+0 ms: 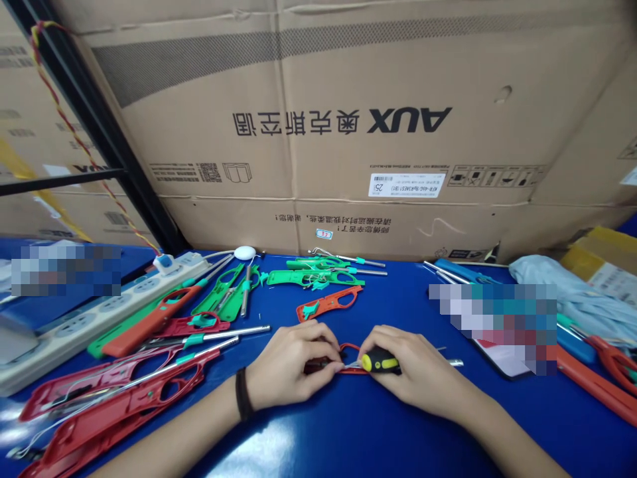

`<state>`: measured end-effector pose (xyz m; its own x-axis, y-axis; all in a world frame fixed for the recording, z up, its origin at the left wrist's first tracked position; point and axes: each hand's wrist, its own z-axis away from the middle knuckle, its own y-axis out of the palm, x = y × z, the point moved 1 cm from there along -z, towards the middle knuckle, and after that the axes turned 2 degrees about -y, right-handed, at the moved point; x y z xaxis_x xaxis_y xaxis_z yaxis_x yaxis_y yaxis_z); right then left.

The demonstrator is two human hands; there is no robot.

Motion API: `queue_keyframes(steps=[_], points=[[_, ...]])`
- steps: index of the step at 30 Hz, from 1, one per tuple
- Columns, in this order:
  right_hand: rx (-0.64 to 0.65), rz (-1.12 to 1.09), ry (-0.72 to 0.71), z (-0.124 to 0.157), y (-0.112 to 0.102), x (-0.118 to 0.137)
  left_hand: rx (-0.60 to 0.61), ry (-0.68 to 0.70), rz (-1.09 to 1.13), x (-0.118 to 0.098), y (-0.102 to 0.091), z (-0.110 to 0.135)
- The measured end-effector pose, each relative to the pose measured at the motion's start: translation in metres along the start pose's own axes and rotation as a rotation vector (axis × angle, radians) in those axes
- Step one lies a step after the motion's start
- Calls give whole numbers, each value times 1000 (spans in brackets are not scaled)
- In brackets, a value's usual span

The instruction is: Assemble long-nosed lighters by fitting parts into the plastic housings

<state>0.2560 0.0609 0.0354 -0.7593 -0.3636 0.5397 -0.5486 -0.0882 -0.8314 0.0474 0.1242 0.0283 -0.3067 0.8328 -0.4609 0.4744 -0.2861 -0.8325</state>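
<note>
My left hand (298,362) is closed on a red long-nosed lighter (352,371) that lies low over the blue table, and the fingers cover much of its body. A short screwdriver (383,360) with a yellow and black handle is in my right hand (415,372), fingers wrapped round the handle. Its shaft points left, and the tip meets the lighter close to my left fingertips. Beyond my right hand a bit of metal tube (456,363) shows. Just behind both hands lies an orange lighter shell (331,303) with a teal part inside.
Opened red lighter shells (124,405) with tubes and wires spread at the left, near a white power strip (99,312). Green shells (313,277) lie at the back. At the right are an orange lighter (594,382) and a blurred-out item. A large cardboard box (318,159) stands behind.
</note>
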Motion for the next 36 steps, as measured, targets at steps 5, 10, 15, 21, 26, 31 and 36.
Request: queue_keyframes(steps=[5,10,15,21,26,31,36], points=[[21,-28,-9,2,-2,1,27,-1,-7,1,-3,0],[38,-32,-13,3,-6,3,60,-8,8,0,-6,0],[58,-53,-10,3,-5,1,31,-39,38,-2,-5,-2],[34,-52,-53,3,-5,-1,34,-40,27,-3,-4,-1],[27,-47,-44,4,-5,-1,40,-25,8,-1,-5,-1],[60,8,-19,5,-8,5,31,-66,15,-3,-4,-2],[64,-3,-4,5,-7,8,36,-90,37,-3,-4,-2]])
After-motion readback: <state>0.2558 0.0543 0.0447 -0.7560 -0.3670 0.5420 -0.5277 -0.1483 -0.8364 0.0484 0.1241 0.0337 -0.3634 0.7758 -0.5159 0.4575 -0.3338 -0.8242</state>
